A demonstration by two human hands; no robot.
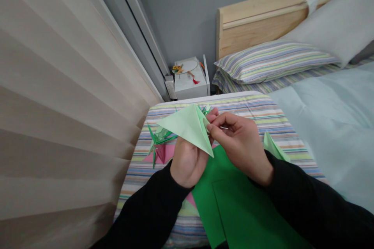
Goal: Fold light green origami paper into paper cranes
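Note:
A light green sheet of origami paper [187,124], folded into a triangle with layers parting at its right side, is held above the table. Beneath it, my left hand [189,161] supports the paper; most of its fingers are hidden behind the folds. My right hand [238,138] pinches the paper's right edge between thumb and forefinger. Folded green paper pieces [161,136] with pointed tips lie left of my hands, beside a pink folded piece [160,153]. Large green paper sheets [248,202] spread under my right forearm.
A striped cloth [140,179] covers the table. Another light green folded paper [274,148] rests right of my right wrist. A white bedside cabinet [189,91] stands beyond the table, a bed with a striped pillow [274,62] to the right, a pale curtain [73,105] to the left.

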